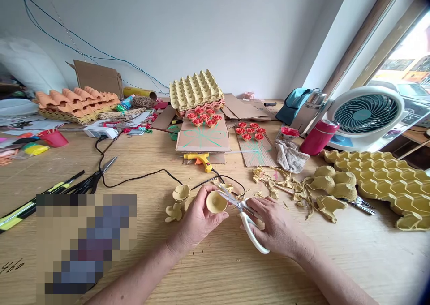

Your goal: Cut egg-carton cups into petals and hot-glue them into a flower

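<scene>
Currently, in the head view, the left hand (198, 215) pinches a small round, tan molded-pulp cup (217, 202) between thumb and curled fingers, the hollow facing up toward the camera. The cup is above the pale wood-grain table (221, 273), at the front middle. The fingers of the right hand (273, 222) are wrapped round white-handled metal scissors (239, 204), whose slim blades reach the cup's rim; whether they bite into it I cannot tell. Just beside the left hand lie a scalloped tan pulp cup (181, 192) and a flatter tan petal-shaped piece (174, 212). Beyond sits a yellow plastic glue gun (198, 159). Ragged, curling tan pulp scraps (268, 182) spread right, near a bumpy, rounded pulp block (334, 182) and a ridged yellow egg tray (386, 175). Farther back, red-painted cupped flowers (204, 117) stand on flat brown cardboard (201, 141) streaked with green.
</scene>
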Tool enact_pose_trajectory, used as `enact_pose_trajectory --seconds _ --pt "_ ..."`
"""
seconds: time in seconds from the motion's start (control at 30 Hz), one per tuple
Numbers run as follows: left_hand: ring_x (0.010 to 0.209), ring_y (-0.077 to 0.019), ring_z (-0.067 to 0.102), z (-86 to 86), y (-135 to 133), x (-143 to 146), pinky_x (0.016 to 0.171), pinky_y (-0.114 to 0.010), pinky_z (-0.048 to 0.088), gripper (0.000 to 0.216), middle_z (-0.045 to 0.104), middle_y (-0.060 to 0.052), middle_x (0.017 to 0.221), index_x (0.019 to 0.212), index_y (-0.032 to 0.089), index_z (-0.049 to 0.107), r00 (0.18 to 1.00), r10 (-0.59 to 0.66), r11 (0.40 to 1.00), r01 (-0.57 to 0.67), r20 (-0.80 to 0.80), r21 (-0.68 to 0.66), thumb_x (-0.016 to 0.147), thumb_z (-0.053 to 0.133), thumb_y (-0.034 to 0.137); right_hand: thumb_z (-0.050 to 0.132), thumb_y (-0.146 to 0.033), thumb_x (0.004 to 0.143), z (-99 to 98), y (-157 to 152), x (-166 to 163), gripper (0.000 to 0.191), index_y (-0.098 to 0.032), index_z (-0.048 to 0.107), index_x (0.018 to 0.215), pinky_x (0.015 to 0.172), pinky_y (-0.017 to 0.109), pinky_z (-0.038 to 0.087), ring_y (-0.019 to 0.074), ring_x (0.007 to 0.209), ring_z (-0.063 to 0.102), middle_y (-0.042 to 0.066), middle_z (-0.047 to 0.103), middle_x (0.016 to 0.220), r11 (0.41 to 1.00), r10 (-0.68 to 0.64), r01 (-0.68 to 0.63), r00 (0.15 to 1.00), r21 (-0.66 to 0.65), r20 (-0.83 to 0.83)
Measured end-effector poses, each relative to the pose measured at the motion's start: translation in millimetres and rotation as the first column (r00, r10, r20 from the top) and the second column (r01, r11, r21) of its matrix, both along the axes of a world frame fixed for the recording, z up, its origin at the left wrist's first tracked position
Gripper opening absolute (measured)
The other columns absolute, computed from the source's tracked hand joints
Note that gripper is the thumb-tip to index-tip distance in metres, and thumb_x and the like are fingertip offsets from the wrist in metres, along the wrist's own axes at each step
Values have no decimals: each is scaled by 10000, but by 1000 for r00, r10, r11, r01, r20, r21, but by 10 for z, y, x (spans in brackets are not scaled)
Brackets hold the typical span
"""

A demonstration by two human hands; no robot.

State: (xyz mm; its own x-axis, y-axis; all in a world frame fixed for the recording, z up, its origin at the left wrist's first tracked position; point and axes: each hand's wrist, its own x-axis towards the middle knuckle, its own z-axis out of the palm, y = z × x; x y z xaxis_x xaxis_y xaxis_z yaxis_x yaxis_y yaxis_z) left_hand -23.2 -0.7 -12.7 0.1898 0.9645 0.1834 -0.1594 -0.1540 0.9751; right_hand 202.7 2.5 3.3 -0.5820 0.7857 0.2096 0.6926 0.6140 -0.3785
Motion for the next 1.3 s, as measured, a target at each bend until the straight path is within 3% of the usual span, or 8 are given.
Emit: enact_pose_trajectory --seconds 0.27,0.47,0.57,0.77,1.3 --pt "1038 -234 672 8 -39 -18 954 -360 545 406 696 -52 1096 1137 227 564 988 -21 997 32 -150 72 802 783 297 644 -325 872 71 -19 -2 168 -205 528 853 747 340 345 200 742 540 23 622 815 999 -25 24 999 42 21" --pt "1081 -247 658 -72 -76 -45 994 -375 516 431 701 -52 1166 1183 243 601 946 66 992 -28 -318 122 788 768 208 671 -365 859 89 -41 -20 204 -202 588 950 800 357 348 236 834 567 45 660 885 995 -48 46 999 90 23" --pt "1067 -253 666 -73 -88 -39 985 -380 520 438 710 -53 1159 1185 248 614 942 72 993 -36 -328 113 779 770 200 696 -364 833 93 -49 -29 239 -201 601 979 816 362 353 247 855 573 56 667 903 993 -62 59 998 105 26" --pt "1064 -270 668 -29 -81 -28 995 -412 512 443 721 -55 1147 1160 250 623 932 118 988 -75 -344 137 749 784 205 652 -311 837 120 -44 -28 163 -214 522 825 773 349 345 200 701 535 18 637 759 992 -25 21 999 126 27" --pt "1098 -266 664 23 -74 -53 1014 -399 516 396 713 -66 1163 1167 226 605 956 -5 993 39 -293 111 797 745 210 618 -313 888 121 -16 68 199 -217 485 774 716 323 320 161 612 509 -18 597 661 983 57 -57 998 173 9"
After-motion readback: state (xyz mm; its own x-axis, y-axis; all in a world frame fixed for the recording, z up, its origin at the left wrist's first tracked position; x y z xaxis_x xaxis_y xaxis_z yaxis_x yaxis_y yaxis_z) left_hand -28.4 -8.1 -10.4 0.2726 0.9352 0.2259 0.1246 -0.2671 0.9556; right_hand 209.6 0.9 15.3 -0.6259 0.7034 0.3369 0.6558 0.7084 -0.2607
